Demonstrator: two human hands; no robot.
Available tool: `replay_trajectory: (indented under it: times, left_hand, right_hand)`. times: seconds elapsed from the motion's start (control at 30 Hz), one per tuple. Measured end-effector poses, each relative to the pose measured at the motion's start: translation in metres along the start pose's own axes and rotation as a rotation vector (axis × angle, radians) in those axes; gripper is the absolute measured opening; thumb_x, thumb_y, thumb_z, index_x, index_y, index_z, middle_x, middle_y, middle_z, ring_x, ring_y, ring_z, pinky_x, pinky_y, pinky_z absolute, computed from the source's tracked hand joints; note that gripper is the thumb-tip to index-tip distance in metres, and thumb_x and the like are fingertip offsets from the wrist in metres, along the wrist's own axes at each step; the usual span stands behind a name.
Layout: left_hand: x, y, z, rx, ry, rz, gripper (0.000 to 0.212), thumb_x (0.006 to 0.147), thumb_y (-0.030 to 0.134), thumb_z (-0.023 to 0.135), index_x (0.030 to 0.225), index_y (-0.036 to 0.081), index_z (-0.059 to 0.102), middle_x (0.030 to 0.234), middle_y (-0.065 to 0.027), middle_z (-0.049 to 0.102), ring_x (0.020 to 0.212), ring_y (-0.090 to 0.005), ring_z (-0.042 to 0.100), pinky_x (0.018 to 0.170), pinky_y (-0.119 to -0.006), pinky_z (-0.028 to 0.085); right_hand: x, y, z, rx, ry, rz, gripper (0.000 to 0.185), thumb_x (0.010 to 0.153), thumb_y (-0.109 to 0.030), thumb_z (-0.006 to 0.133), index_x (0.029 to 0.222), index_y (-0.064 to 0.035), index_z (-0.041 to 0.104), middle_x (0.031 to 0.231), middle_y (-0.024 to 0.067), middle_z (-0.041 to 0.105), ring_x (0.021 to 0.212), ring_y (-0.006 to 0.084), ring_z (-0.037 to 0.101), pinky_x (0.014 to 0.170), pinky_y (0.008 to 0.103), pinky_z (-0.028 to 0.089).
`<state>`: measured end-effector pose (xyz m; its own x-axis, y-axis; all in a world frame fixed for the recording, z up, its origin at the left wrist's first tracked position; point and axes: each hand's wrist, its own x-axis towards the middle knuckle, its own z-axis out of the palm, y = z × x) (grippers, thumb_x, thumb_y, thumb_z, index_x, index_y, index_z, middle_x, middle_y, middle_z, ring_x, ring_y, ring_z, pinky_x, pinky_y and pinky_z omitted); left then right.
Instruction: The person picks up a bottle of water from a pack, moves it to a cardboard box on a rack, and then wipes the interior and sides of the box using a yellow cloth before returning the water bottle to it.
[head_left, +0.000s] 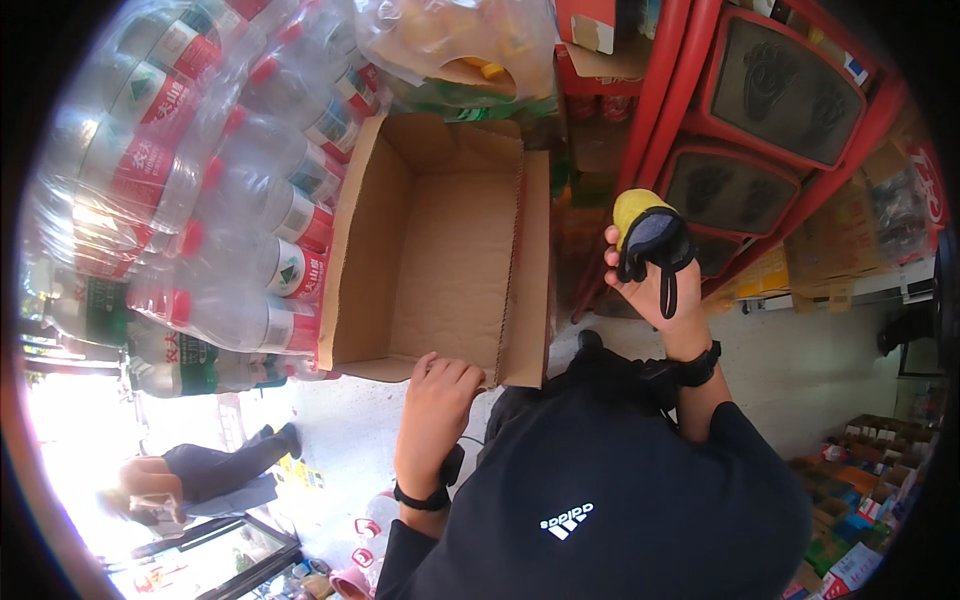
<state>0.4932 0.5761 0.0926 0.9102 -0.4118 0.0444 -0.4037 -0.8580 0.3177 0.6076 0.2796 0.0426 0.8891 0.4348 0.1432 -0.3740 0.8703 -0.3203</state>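
An open-topped cardboard box (457, 247) with nothing inside sits in front of me. My left hand (444, 379) grips its near rim, with the fingers curled over the edge. My right hand (652, 289), raised to the right of the box, holds a bunched yellow and grey cloth (651, 217) with black edging and a hanging black loop. How far the cloth is folded, I cannot tell. Against the box's left side lie shrink-wrapped plastic water bottles (289, 225) with red caps and red labels.
Beyond the box is a wrapped pack of bottles (457, 52). A red folding step ladder (731, 180) leans on the right. Another person (217, 472) is at the lower left, near a glass-topped case (217, 559). Many small cartons (847, 487) fill the lower right.
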Motion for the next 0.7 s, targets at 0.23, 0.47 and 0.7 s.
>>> replay_trajectory:
  times: [0.23, 0.47, 0.7]
  left_hand:
    - [0.015, 0.031, -0.006, -0.098, 0.223, 0.098, 0.014, 0.07, -0.002, 0.058, 0.083, 0.004, 0.062, 0.077, -0.0095, 0.06, 0.076, -0.0292, 0.057, 0.076, -0.04, 0.046]
    - [0.025, 0.057, -0.009, -0.143, 0.39, 0.103, 0.015, 0.065, -0.002, 0.063, 0.078, 0.004, 0.061, 0.074, -0.0087, 0.061, 0.069, -0.0289, 0.057, 0.068, -0.038, 0.043]
    - [-0.008, 0.063, 0.003, -0.543, 1.056, -0.16, 0.028, 0.086, 0.027, 0.064, 0.079, 0.001, 0.056, 0.07, -0.0088, 0.053, 0.065, -0.0218, 0.051, 0.065, -0.031, 0.039]
  right_hand:
    - [-0.017, -0.011, -0.006, -0.037, 0.02, -0.02, 0.049, 0.099, -0.037, 0.038, 0.132, -0.0026, 0.049, 0.125, 0.0209, 0.055, 0.101, 0.0299, 0.063, 0.086, 0.042, 0.054]
    - [-0.026, -0.032, -0.002, -0.041, -0.021, -0.031, 0.053, 0.098, -0.041, 0.042, 0.134, -0.002, 0.046, 0.124, 0.0207, 0.054, 0.1, 0.0291, 0.063, 0.084, 0.0404, 0.055]
    - [-0.046, -0.053, 0.021, -0.414, 0.108, -0.047, 0.061, 0.084, -0.035, 0.061, 0.129, 0.0021, 0.041, 0.119, 0.0147, 0.049, 0.095, 0.0208, 0.056, 0.07, 0.0295, 0.053]
